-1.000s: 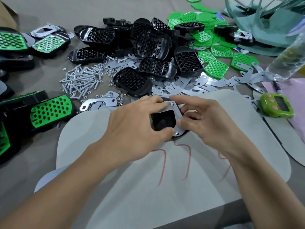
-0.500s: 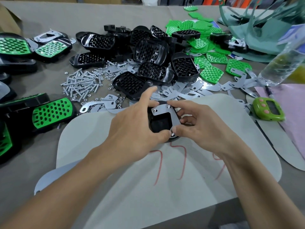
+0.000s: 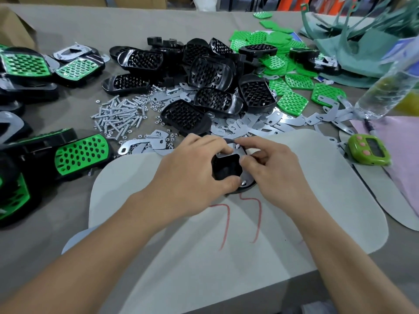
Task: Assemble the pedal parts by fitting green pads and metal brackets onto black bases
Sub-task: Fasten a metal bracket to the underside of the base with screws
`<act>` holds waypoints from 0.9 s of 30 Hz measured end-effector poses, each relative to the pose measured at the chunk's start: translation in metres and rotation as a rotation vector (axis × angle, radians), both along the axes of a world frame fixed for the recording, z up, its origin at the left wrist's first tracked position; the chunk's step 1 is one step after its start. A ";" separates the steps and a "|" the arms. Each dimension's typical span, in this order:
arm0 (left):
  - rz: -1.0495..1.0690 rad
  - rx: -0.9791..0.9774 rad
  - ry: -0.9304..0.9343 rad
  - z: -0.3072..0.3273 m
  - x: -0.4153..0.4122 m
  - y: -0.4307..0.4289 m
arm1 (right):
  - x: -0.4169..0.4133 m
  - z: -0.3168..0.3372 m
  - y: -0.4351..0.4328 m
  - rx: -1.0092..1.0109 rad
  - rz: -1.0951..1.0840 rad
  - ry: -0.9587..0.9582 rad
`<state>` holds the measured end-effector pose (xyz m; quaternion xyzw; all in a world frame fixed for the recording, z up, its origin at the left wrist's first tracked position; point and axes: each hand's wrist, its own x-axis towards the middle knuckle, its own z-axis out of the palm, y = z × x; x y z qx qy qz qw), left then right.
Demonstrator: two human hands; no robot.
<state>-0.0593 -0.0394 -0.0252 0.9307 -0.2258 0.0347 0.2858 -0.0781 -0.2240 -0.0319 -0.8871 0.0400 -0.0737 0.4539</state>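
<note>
One black base (image 3: 226, 171) lay over the grey mat (image 3: 317, 200) at the near centre of the worktop (image 3: 113, 23), gripped by the left hand (image 3: 192, 175) and the right hand (image 3: 278, 171). A metal bracket (image 3: 246, 179) sat flat on it, framing a square black boss, with screw ends (image 3: 237, 146) protruding at its far and near corners. Loose black bases (image 3: 208, 87) were heaped beyond, some tilted. Green pads (image 3: 292, 102) lay scattered far right; flat brackets (image 3: 249, 128) spread between heap and mat

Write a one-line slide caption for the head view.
The left hand grips a black base, the right hand pinches the metal bracket on it; spare bases, green pads and screws lie behind.
</note>
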 end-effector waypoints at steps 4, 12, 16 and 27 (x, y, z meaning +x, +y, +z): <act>-0.023 0.023 -0.015 0.000 0.001 0.002 | -0.002 0.003 0.003 0.002 -0.046 0.011; -0.054 0.039 -0.041 -0.003 0.002 -0.002 | -0.001 0.006 0.022 0.011 -0.251 -0.018; -0.014 0.043 -0.084 -0.004 -0.002 -0.005 | 0.002 0.007 0.026 0.026 -0.315 -0.025; 0.006 0.092 -0.247 -0.010 -0.008 -0.004 | 0.005 0.005 0.021 0.033 -0.290 -0.028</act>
